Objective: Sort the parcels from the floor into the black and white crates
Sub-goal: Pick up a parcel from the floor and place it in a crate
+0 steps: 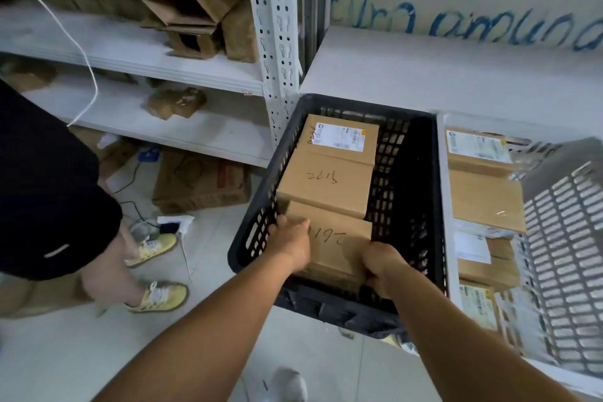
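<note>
Head camera looks down on my two arms reaching into the black crate [257, 232]. My left hand [292, 243] lies on the upper left edge of a brown cardboard parcel [339, 251] with handwriting on its top, fingers curled over the side; my right hand [383, 268] clasps the parcel's near right corner. Both hands grasp this parcel, which sits at the near end of the black crate. Just behind it, touching, is a second parcel [326, 183] with handwriting, and beyond that a third parcel [342, 137] carrying a white label.

Right of the black crate stands the white crate [567, 238], side by side with it, holding several labelled parcels. To the left I see a white shelf rack [208, 72] with cardboard boxes on it, and another person's legs in yellow shoes [160, 299] on the tiled floor [212, 330].
</note>
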Demonstrator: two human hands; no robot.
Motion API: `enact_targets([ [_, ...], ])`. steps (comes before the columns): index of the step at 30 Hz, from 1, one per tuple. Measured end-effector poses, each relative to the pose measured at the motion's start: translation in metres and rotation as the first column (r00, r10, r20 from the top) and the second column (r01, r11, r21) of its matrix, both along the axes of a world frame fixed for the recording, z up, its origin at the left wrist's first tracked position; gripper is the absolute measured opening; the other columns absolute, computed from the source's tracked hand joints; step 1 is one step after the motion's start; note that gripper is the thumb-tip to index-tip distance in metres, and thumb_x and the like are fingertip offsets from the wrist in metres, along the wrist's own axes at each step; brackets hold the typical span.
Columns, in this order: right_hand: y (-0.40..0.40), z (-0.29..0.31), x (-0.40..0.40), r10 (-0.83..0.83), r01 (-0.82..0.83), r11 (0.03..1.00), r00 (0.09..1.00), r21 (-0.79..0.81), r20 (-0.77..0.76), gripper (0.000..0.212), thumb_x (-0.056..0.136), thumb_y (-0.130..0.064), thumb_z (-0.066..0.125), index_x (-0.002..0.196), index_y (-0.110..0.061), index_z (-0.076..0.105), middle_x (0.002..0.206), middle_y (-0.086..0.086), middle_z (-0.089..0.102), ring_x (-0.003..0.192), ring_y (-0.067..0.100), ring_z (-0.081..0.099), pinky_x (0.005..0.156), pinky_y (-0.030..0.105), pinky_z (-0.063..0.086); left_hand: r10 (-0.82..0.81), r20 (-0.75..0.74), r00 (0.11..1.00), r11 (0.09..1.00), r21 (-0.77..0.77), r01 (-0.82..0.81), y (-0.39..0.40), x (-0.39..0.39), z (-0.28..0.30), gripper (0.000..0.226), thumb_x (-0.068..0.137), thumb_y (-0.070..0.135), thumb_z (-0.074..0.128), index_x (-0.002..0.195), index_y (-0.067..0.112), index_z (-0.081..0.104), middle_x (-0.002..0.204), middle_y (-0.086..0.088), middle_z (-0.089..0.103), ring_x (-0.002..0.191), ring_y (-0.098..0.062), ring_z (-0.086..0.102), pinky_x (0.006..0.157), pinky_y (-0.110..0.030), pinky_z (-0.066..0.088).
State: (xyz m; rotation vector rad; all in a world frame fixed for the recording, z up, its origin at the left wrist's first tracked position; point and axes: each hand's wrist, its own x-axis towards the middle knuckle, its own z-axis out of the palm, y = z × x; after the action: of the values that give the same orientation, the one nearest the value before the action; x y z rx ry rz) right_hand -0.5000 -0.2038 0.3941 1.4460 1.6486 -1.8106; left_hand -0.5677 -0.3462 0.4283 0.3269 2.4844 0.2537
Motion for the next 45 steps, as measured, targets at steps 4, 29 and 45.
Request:
enact_targets([
  [4, -0.013, -0.005, -0.015, -0.032, 0.032, 0.999, 0.999, 0.018, 0.002, 0.025, 0.098, -0.019, 0.051, 0.118, -0.006, 0.059, 0.096, 0.011, 0.062, 0.079, 0.025, 0.058, 0.067, 0.032, 0.049, -0.082, -0.012, 0.997, 0.996, -0.028, 0.082, -0.005, -0.013, -0.005, 0.070, 0.090, -0.003, 0.046, 0.151, 0.021, 0.020, 0.159, -0.011, -0.006, 0.146, -0.034, 0.000, 0.115, -0.043, 0.020],
  [29, 0.019, 0.083, 0.056, -0.277, 0.442, 0.813, 0.866, 0.380, -0.416, 0.046, 0.104, -0.031, 0.032, 0.147, -0.017, 0.040, 0.145, 0.003, 0.046, 0.132, 0.022, 0.043, 0.110, 0.036, 0.035, -0.008, 0.032, 0.999, 0.692, 0.722, -0.018, 0.086, 0.043, 0.049, 0.046, 0.100, 0.032, 0.043, 0.142, 0.015, 0.042, 0.142, -0.002, 0.050, 0.128, -0.015, 0.048, 0.100, -0.023, 0.035],
  [45, 0.065, 0.106, 0.379, -0.744, 0.897, 0.331, 0.439, 0.292, -0.504, 0.033, 0.101, -0.028, 0.034, 0.115, -0.010, 0.058, 0.103, 0.002, 0.056, 0.098, 0.018, 0.053, 0.076, 0.028, 0.038, -0.500, 0.074, 0.863, 0.525, 0.819, 0.234, 0.185, 0.339, 0.069, 0.040, 0.101, 0.028, 0.042, 0.135, 0.009, 0.050, 0.135, -0.007, 0.055, 0.125, -0.020, 0.051, 0.096, -0.023, 0.038],
])
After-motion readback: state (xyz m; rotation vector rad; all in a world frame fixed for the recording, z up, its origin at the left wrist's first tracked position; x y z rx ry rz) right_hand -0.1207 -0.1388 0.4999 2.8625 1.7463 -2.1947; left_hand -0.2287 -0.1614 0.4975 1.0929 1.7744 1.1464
